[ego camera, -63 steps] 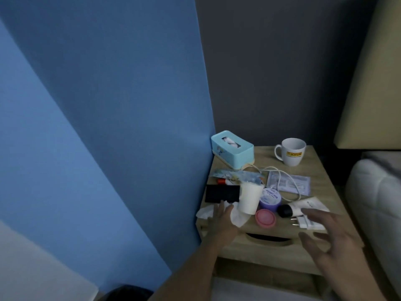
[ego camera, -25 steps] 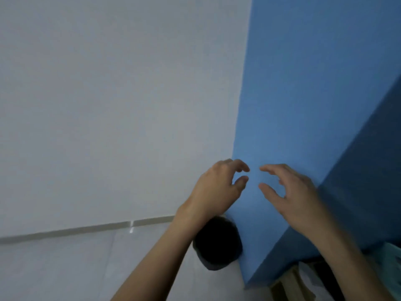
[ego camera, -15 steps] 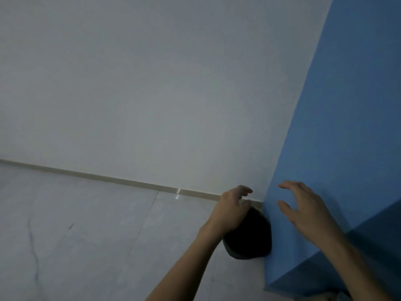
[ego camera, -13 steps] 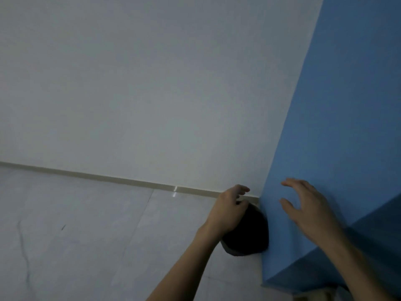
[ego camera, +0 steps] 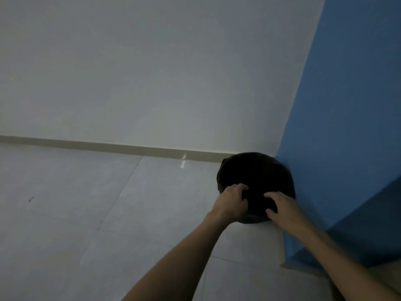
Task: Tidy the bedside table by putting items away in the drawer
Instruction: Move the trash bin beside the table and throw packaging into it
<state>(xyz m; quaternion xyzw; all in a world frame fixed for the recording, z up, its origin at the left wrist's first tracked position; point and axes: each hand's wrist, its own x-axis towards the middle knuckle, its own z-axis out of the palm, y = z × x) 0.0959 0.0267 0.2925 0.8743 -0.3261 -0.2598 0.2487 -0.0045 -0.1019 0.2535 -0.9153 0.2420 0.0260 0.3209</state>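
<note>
The left hand (ego camera: 232, 203) curls its grip over the near rim of a round black bin (ego camera: 258, 172); whether it clamps the rim is unclear. The right hand (ego camera: 282, 210) hangs just beside it, grip loose and empty. The bin touches the blue wall (ego camera: 347, 127), and pale tiled floor (ego camera: 86, 203) lies open to its left. The bedside table is out of view.

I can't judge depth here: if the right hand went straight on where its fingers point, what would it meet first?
Most likely the black bin, whose near rim the right hand overlaps in this view; whether it touches is unclear.
</note>
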